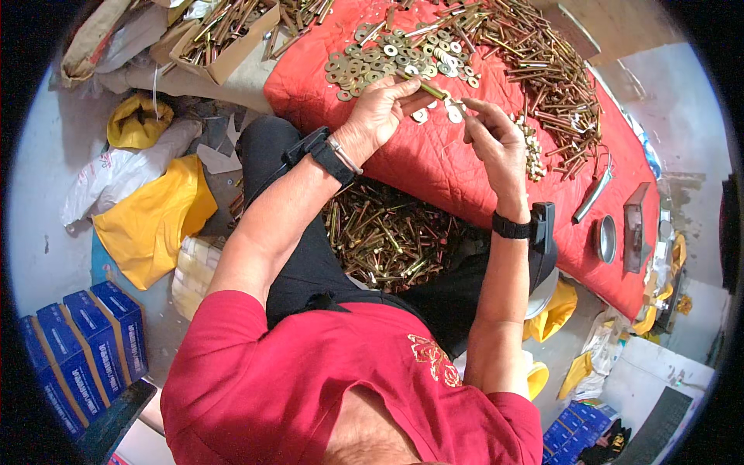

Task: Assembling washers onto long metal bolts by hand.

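Observation:
My left hand (377,111) is closed on a brass-coloured metal sleeve (432,91), gripped between thumb and fingers and pointing right. Close to the sleeve's right end, my right hand (497,143) pinches its thumb and fingertips together; whatever small piece they hold is too small to make out. Both hands are above the red quilted cloth (403,167). Beyond my left hand lies a spread of flat round washers (360,66). Beside my right hand is a small pile of short brassy pieces (534,151).
Long metal tubes (554,93) are heaped at the far right of the cloth. A cardboard box (232,62) of similar rods stands far left. Finished-looking bolts (387,236) fill the space between my legs. A metal bowl (605,239) sits right; blue boxes (93,341) are stacked left.

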### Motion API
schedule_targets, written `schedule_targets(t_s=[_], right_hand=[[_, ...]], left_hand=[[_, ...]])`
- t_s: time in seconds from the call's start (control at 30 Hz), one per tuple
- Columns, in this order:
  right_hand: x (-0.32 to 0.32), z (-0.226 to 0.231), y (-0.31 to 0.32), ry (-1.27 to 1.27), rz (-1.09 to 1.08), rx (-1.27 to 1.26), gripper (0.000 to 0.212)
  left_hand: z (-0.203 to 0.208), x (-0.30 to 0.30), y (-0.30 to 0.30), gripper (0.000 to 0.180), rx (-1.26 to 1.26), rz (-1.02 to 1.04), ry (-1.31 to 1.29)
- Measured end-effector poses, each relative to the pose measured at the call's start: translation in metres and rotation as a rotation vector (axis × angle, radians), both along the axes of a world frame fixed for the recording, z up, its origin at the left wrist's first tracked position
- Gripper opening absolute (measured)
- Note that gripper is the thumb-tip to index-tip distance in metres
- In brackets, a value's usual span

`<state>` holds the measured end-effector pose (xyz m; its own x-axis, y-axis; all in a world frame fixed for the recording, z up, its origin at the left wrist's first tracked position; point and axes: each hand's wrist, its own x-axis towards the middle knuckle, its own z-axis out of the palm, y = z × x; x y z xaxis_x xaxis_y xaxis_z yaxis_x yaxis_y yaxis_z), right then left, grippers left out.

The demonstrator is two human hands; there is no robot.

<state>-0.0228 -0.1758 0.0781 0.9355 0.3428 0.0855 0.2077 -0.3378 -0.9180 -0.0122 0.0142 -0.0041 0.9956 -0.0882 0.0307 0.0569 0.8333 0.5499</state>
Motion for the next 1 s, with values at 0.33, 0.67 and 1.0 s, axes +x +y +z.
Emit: schedule_targets(t_s=[0.33, 0.67, 1.0], right_hand=[[0.005, -0.011, 0.003, -0.001, 0.016, -0.058, 0.018], [0.058, -0.047, 0.009, -0.163, -0.231, 0.306, 0.023], [0.143, -0.068, -0.098, -0.585, -0.104, -0.906, 0.012]], left_hand=[[0.002, -0.002, -0.007, 0.019, 0.165, -0.056, -0.007], [0.001, -0.017, -0.019, 0.023, -0.002, -0.049, 0.289], [-0.004, -0.008, -0.005, 0.019, 0.161, -0.111, 0.157]])
